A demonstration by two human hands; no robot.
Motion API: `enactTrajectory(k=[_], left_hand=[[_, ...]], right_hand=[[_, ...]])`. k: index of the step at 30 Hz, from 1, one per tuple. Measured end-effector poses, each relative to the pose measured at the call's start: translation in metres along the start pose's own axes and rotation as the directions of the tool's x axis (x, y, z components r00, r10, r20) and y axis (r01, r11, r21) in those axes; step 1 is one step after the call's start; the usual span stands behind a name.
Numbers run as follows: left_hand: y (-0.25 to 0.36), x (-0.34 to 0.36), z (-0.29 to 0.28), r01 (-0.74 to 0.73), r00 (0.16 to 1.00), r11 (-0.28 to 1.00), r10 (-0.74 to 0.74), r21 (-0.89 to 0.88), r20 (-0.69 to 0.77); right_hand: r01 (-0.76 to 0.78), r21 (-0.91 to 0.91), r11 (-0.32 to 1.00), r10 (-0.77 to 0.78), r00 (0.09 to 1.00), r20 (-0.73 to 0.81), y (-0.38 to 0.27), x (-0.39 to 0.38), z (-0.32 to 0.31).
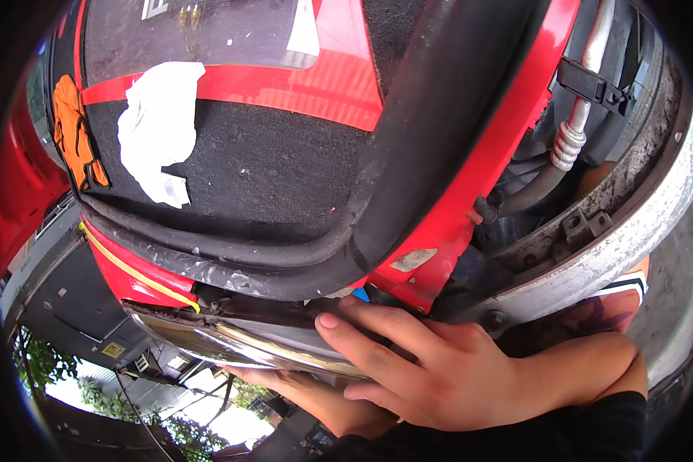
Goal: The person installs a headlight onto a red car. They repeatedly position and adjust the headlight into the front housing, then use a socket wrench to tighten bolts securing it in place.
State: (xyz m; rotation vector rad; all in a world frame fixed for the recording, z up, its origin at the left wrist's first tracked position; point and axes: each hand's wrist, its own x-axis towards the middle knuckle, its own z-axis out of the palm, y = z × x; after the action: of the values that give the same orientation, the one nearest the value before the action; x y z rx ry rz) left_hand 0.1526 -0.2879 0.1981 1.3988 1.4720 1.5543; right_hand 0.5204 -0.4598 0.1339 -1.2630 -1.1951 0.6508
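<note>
A long headlight [266, 343] with a shiny clear lens sits along the front edge of a red car. Beneath its lower edge is my left hand [266, 376], closed against the underside, its fingers mostly hidden. My right hand [431, 366] lies over the inner end of the headlight, back of the hand up and fingers spread. Two fingertips touch the dark top edge near a small blue piece [359, 294], while the thumb sits lower by the lens. A yellow strip [142, 277] runs along the red body edge beside the headlight.
A black rubber seal [300, 281] curves above the headlight. A white cloth [162, 127] and an orange glove [75, 135] lie on the black panel. At right, a bare metal bumper beam [593, 266] and a metal pipe [550, 177] border the open front.
</note>
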Motion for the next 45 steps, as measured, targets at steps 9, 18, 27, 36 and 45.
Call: enactTrajectory(k=[9,18,27,36,45], left_hand=[[0.006,-0.007,0.010,-0.037,0.999,0.999,0.037,0.008,-0.037],[0.011,-0.010,0.004,0.047,0.993,0.989,-0.062,-0.143,-0.100],[0.020,-0.001,-0.007,0.120,0.993,0.970,-0.119,-0.210,0.016],[0.020,-0.002,0.009,0.044,0.996,0.999,-0.045,-0.022,-0.073],[0.018,0.011,-0.028,0.045,0.999,0.994,-0.047,-0.102,-0.018]], right_hand=[[-0.099,0.093,0.991,0.093,0.993,0.068,0.002,-0.004,-0.003],[-0.200,0.152,0.968,0.189,0.978,0.084,-0.011,-0.002,-0.008],[-0.200,0.195,0.960,0.194,0.980,0.052,-0.003,-0.009,0.002],[-0.211,0.112,0.971,0.202,0.976,0.086,-0.012,-0.004,-0.009],[-0.210,0.079,0.975,0.202,0.975,0.094,-0.035,-0.004,-0.007]])
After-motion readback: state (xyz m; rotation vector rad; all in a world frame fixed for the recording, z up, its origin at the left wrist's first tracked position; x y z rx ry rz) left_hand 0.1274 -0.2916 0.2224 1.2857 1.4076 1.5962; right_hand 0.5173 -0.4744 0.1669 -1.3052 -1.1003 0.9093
